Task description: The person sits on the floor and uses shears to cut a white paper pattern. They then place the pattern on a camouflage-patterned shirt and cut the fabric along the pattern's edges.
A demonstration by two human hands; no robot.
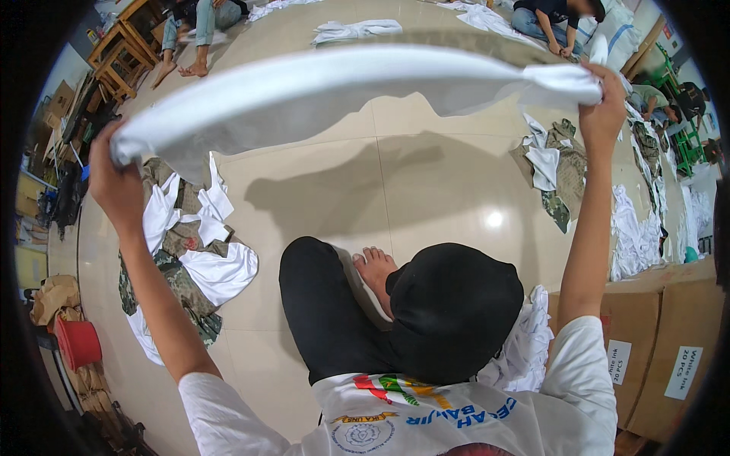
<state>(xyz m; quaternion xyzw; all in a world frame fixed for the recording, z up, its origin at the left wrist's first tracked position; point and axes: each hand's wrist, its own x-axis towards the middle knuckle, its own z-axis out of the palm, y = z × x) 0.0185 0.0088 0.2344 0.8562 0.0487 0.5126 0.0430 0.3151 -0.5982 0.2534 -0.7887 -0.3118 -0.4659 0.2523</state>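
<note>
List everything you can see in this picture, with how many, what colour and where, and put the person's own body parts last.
white cloth: one, white, stretched in the air between both hands
cloth heap: one, white and camouflage green, floor at left
second cloth heap: one, white and camouflage green, floor at right
white bundle: one, white, floor beside the right knee
cardboard boxes: at least two, brown, lower right
bucket: one, red, far left
wooden stools: count unclear, brown, upper left
other people: several, seated along the top and right edges
floor: one, glossy beige tiles
legs: two, black trousers, crossed, centre
bare foot: one, centre
left hand: one, gripping the cloth's left end
right hand: one, gripping the cloth's right end
</note>
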